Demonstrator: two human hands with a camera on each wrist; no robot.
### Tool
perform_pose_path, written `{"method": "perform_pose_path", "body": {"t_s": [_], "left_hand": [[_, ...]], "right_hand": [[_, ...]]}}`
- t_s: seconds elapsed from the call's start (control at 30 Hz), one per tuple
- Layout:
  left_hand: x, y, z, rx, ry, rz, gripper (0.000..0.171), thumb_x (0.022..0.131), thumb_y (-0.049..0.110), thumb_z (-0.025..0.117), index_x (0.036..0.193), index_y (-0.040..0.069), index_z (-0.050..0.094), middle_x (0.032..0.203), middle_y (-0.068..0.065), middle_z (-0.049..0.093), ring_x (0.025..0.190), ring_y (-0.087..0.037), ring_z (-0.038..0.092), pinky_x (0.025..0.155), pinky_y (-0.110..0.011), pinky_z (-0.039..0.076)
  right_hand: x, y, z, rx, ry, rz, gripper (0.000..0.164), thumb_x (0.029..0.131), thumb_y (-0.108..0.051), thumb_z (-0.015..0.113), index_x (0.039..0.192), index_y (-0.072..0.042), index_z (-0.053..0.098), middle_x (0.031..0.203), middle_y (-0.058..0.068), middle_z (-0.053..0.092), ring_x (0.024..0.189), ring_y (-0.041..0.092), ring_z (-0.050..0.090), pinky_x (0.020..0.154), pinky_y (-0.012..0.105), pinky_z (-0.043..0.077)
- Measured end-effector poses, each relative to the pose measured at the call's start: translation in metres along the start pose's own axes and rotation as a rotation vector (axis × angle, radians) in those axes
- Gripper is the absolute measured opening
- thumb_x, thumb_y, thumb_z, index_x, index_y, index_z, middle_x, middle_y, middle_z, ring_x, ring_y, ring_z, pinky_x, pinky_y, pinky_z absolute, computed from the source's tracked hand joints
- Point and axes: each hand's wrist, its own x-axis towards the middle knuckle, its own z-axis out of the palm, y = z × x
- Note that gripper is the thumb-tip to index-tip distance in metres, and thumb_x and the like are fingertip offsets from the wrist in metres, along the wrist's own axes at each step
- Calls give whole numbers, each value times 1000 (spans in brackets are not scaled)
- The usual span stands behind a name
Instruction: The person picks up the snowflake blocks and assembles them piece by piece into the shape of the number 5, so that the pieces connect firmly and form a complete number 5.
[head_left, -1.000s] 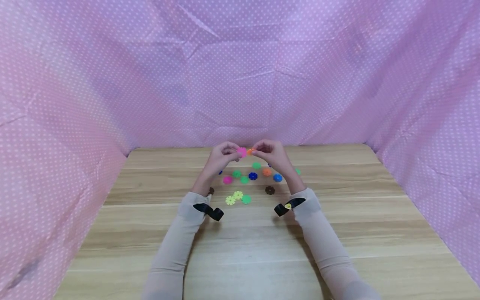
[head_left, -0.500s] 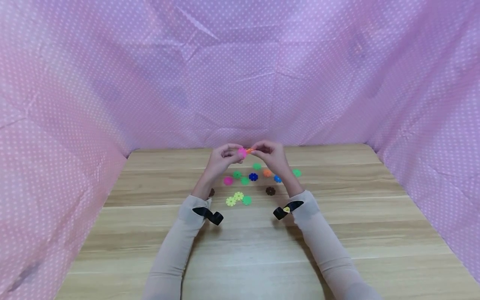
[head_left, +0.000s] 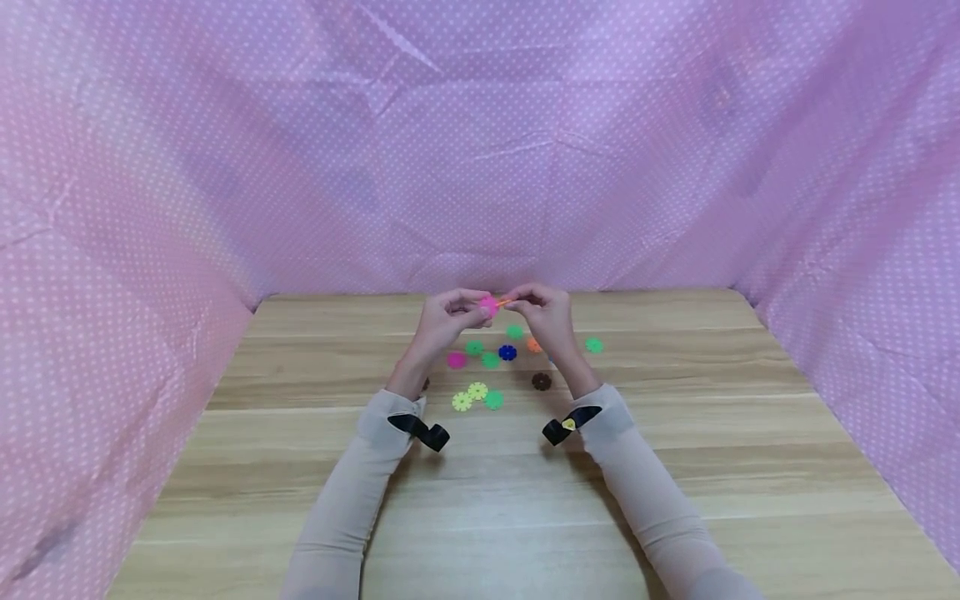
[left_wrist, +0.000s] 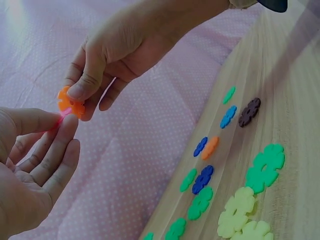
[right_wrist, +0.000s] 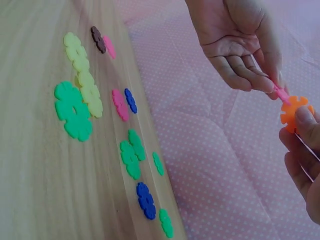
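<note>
Both hands are raised over the far part of the table. My left hand (head_left: 450, 318) pinches a pink notched flower disc (head_left: 489, 306) between thumb and fingers. An orange notched flower disc (right_wrist: 292, 114) is pinched in my right hand (head_left: 547, 315), its thumb pressed on the flat face. The two discs meet edge to edge, set crosswise, with the pink rim at a notch of the orange one in the right wrist view. How deep they sit in each other I cannot tell. Fingers hide much of the pink disc in the left wrist view.
Several flower discs lie on the wooden table (head_left: 480, 508) below the hands: yellow ones (head_left: 462, 402), green ones (head_left: 492, 400), a dark blue one (head_left: 507, 352), a pink one (head_left: 457, 360) and a brown one (head_left: 541, 382). A pink dotted cloth (head_left: 480, 167) encloses the back and sides.
The orange disc has turned edge-on in the head view, and the pink disc has shifted slightly right against it. My right wrist has moved a little inward, now covering most of the light blue disc.
</note>
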Motion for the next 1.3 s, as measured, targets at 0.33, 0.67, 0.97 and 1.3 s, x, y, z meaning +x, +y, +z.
{"method": "perform_pose_path", "body": {"t_s": [0.33, 0.67, 0.97, 1.3], "left_hand": [[-2, 2, 4, -95, 10, 2, 29, 93, -8, 66, 121, -15, 64, 83, 3, 74, 73, -10, 74, 77, -27, 64], [-5, 4, 0, -40, -20, -80, 30, 96, -1, 65, 125, -8, 62, 90, 1, 71, 79, -11, 73, 94, -47, 60], [-8, 5, -3, 6, -27, -111, 30, 98, 5, 66, 125, -4, 63, 94, -1, 70, 82, -11, 73, 100, -53, 56], [-6, 5, -9, 37, -26, -105, 35, 97, 7, 68, 130, -4, 61, 96, -1, 70, 85, -10, 72, 100, -50, 56]], "right_hand": [[-5, -7, 9, 33, 75, -68, 7, 89, 7, 72, 85, 13, 71, 86, 30, 72, 73, 14, 66, 67, 13, 52], [-5, -2, 3, 6, -70, -24, 10, 90, 0, 75, 94, 8, 72, 94, 26, 73, 80, 2, 65, 76, 15, 55], [-1, -7, -16, -27, -302, 70, 25, 93, -8, 74, 117, 0, 70, 113, 20, 73, 99, 23, 71, 85, 27, 59], [7, 1, -48, -270, -653, 105, 24, 90, -2, 75, 112, 5, 70, 105, 23, 73, 93, 27, 70, 80, 29, 59]]}}
